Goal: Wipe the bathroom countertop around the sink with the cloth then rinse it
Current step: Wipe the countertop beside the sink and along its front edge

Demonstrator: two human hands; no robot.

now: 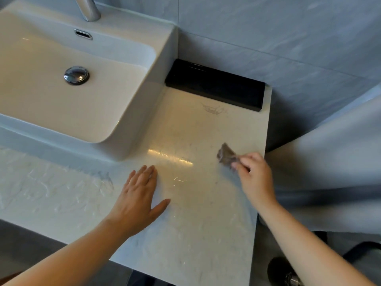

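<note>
A pale marble countertop (198,203) runs right of a white vessel sink (132,139). My right hand (254,176) is near the counter's right edge, fingers pinched on a small grey-brown cloth (225,154) that sticks out to the upper left, blurred. My left hand (140,197) lies flat on the counter just in front of the sink's corner, fingers together and extended, holding nothing. Wet streaks show on the counter to the left (51,188).
A black rectangular tray (216,87) sits against the tiled wall at the back of the counter. A chrome faucet (88,9) and drain plug (76,75) belong to the sink. Right of the counter hangs a pale curtain (329,162); a dark object (280,271) is below.
</note>
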